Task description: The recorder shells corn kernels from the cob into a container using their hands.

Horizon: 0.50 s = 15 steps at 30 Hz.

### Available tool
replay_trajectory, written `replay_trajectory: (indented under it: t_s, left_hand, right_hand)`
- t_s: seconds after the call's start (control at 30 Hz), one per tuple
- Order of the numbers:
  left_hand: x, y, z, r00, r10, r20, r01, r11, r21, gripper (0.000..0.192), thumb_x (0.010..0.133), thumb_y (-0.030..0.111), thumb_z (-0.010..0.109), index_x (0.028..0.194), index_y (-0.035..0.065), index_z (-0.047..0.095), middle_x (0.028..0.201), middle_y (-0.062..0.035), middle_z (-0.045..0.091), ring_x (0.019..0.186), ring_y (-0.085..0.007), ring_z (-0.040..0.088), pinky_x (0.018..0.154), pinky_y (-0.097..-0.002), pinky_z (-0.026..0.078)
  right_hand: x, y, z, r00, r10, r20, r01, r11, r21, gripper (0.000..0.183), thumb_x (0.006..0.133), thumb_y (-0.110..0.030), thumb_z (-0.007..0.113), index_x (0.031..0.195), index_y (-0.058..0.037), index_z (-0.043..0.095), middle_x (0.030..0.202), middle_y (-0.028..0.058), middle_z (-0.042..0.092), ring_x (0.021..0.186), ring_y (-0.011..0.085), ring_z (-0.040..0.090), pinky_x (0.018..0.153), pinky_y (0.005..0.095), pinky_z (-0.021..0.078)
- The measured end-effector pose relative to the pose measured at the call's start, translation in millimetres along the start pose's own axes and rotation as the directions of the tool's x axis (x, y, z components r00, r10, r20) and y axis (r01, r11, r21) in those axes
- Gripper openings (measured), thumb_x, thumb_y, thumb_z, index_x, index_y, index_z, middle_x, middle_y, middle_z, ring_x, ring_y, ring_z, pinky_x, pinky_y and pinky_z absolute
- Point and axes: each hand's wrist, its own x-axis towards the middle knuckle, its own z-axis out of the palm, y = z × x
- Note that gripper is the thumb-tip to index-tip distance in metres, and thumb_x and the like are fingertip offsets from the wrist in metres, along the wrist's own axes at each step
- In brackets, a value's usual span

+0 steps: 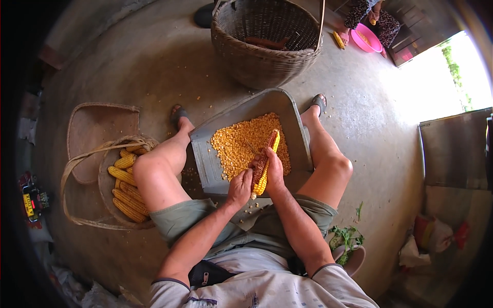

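Both my hands hold one ear of corn point(263, 169), partly stripped, its bare reddish cob showing on the left side and yellow kernels on the right. My left hand point(242, 186) presses against the cob's lower left side. Around its right side, my right hand point(274, 169) is closed, thumb pointing up along the ear. Beneath the ear lies a heap of loose kernels point(242, 140) in a grey plastic tub point(204, 154) between my legs. Beside my left knee, a woven basket point(106, 192) with a tall handle holds several unshelled ears point(129, 206).
A large wicker basket point(265, 63) with cobs inside stands beyond the tub. Left lies a woven scoop point(100, 142). Near my right hip is a bucket point(360, 261) with green leaves. At upper right another person sits by a pink basin point(366, 40). Stray kernels dot the floor.
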Motion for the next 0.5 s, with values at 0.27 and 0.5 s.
replay_trajectory:
  t_s: [0.27,0.5]
  left_hand:
    - [-4,27,4,0.988,0.010,0.157,-0.016,0.999,0.040,0.033,0.102,0.031,0.049,0.085,0.0034,0.054,0.073,0.0041,0.046,0.067,-0.0065,0.040,0.058,-0.0263,0.035]
    - [-1,6,4,0.996,-0.002,0.090,0.009,0.998,-0.068,0.035,0.101,0.031,0.050,0.089,0.0005,0.060,0.069,0.0022,0.053,0.065,-0.0074,0.046,0.058,-0.0275,0.041]
  right_hand:
    - [8,3,-16,0.971,-0.150,-0.188,0.123,0.981,-0.148,0.027,0.096,-0.032,0.055,0.098,-0.0054,0.054,0.078,0.0087,0.061,0.066,0.0206,0.061,0.063,0.0358,0.0536]
    - [7,0,-8,0.981,-0.118,-0.154,0.090,0.980,-0.177,0.027,0.096,-0.033,0.056,0.099,-0.0062,0.053,0.078,0.0087,0.060,0.067,0.0208,0.061,0.063,0.0361,0.0533]
